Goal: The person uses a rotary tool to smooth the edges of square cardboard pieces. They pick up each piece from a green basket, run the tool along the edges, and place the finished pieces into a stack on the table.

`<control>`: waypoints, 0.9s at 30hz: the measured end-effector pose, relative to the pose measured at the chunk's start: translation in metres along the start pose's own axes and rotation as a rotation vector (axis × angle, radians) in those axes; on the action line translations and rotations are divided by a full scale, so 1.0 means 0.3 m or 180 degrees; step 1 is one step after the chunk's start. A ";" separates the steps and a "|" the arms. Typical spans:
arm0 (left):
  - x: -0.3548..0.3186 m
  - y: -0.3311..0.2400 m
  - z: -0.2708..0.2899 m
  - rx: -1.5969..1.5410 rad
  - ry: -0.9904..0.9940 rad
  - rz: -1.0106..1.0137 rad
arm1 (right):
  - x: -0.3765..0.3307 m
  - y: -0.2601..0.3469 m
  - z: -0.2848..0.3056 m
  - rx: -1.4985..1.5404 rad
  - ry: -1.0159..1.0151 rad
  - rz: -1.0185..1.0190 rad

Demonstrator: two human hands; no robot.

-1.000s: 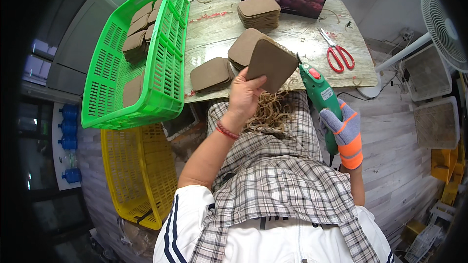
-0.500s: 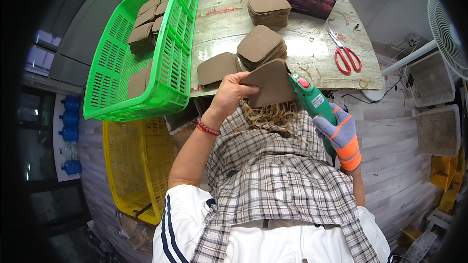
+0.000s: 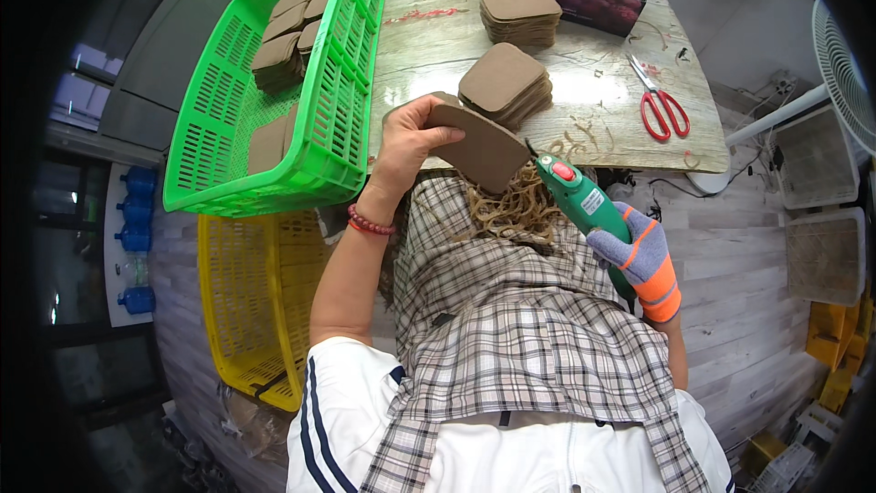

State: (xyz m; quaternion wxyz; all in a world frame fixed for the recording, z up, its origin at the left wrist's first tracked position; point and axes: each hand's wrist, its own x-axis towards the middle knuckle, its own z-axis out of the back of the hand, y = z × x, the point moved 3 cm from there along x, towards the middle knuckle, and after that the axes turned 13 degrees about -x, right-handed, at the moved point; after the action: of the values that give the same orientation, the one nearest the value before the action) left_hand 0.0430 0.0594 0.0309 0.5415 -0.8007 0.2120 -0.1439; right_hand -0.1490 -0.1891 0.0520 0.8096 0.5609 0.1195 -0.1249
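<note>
Between thumb and fingers, my left hand holds a brown flat pad with rounded corners, tilted over my lap. My gloved right hand is wrapped round a green handheld electric cutter with a red switch. The cutter's dark tip lies close by the pad's right corner; I cannot tell whether they touch. Curly brown trimmings are heaped on my plaid apron below the pad. Just beyond my hands, a stack of similar pads sits on the table, and another stack stands farther back.
A green plastic crate holding pads stands at the table's left, above a yellow crate. Red-handled scissors lie on the right of the table. A dark box of pads is at the back. A white fan stands far right.
My left hand has shifted slightly left and turned the pad, so its right corner now points lower. The cutter has tilted a little and its tip sits slightly lower and left.
</note>
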 end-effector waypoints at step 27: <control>-0.058 0.087 -0.042 -0.0222 -0.0259 0.0255 | 0.009 -0.043 -0.003 -0.0070 -0.0374 0.0058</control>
State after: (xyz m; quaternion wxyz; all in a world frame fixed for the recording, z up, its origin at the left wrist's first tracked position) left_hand 0.0173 0.0493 0.0112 0.5268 -0.8151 0.2266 -0.0820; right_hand -0.1507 -0.1928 0.0395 0.8225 0.5447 0.0681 -0.1489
